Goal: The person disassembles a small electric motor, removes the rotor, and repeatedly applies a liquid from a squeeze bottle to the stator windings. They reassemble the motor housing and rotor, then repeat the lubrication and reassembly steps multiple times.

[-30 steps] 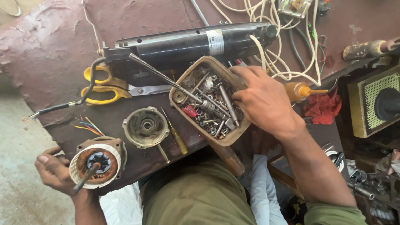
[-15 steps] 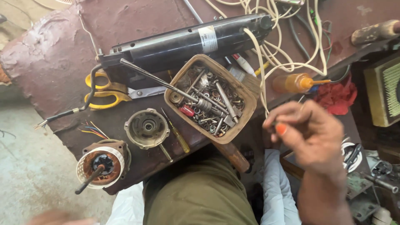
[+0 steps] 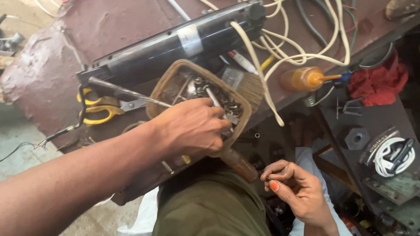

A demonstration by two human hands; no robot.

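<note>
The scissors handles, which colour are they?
Yellow; the scissors show in the head view, left of the tray.

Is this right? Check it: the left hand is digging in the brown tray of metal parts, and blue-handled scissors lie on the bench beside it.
Not quite. The head view shows the left hand in the brown tray of metal parts, but the scissors on the bench beside it have yellow handles, not blue.

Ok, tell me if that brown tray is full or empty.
Full: the brown tray is heaped with metal hardware, and the left hand reaches into it.
</note>
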